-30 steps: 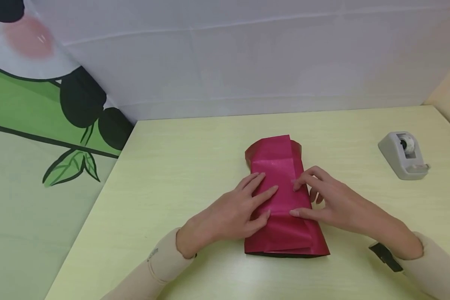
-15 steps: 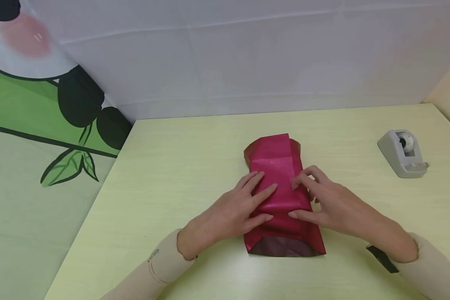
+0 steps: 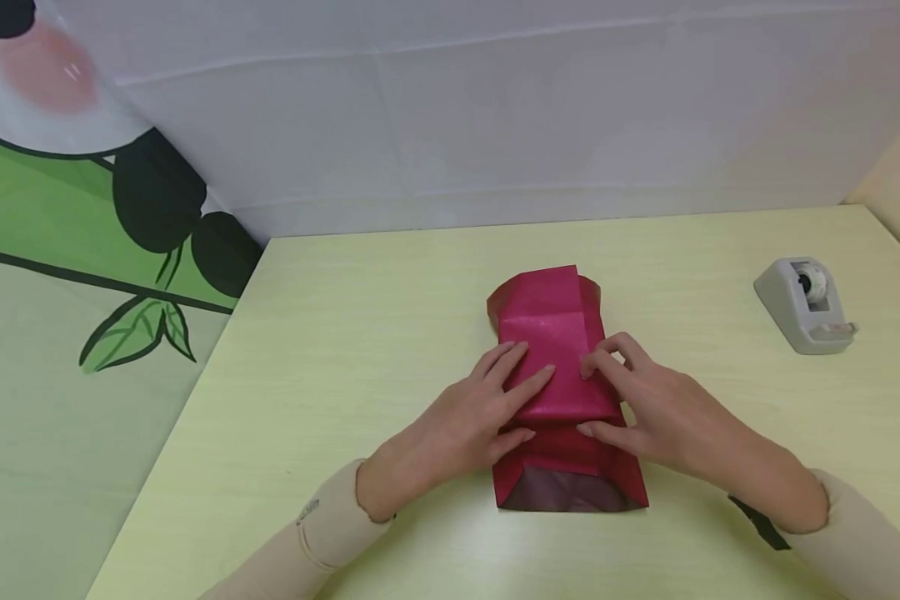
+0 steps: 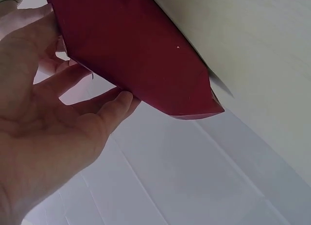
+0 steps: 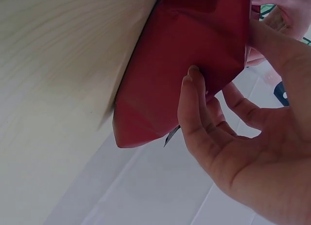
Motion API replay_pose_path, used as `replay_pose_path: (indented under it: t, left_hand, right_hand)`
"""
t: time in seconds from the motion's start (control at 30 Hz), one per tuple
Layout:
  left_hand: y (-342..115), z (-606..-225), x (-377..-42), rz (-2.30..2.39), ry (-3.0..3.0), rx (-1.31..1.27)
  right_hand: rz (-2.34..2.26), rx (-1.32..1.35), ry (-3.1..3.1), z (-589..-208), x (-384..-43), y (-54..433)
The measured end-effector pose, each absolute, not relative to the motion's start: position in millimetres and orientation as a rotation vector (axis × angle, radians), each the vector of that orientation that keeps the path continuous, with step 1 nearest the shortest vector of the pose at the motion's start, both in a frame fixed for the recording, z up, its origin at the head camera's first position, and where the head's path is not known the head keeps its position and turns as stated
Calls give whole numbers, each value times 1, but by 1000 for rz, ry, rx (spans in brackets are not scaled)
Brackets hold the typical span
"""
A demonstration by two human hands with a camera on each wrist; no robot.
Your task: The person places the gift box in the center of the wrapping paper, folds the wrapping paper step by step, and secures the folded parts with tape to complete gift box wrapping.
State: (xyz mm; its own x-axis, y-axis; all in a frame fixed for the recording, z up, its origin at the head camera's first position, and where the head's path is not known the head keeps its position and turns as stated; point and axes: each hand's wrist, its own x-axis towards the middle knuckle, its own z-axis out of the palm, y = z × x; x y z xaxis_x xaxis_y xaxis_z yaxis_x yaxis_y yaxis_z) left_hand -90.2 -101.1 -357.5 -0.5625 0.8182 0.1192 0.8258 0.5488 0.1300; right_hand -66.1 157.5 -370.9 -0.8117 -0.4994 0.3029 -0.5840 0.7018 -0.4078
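Observation:
A package in shiny red wrapping paper lies on the table, its paper tube loose at both ends. At the near end the dark inner side of the paper shows. My left hand rests on top with fingers spread and fairly straight; the left wrist view has its thumb along the top edge of the red paper. My right hand holds the right long edge, index finger and thumb on top. In the right wrist view, other fingers of the right hand curl against the red side.
A grey tape dispenser with a roll in it stands at the right of the pale table. A white cloth backdrop hangs behind, and a printed green cloth is at the left.
The upper paper at the near end has gone from lying over the opening to tucked inward, baring the dark inner side. Both hands stay almost in place on the package.

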Motion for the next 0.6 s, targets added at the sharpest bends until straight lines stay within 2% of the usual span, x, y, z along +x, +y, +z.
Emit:
replay_pose_path:
  t: [0.6]
  left_hand:
    - [-91,-364,-82,-4,-2709,-1297]
  right_hand:
    - [567,861,-2778,-371,-61,148]
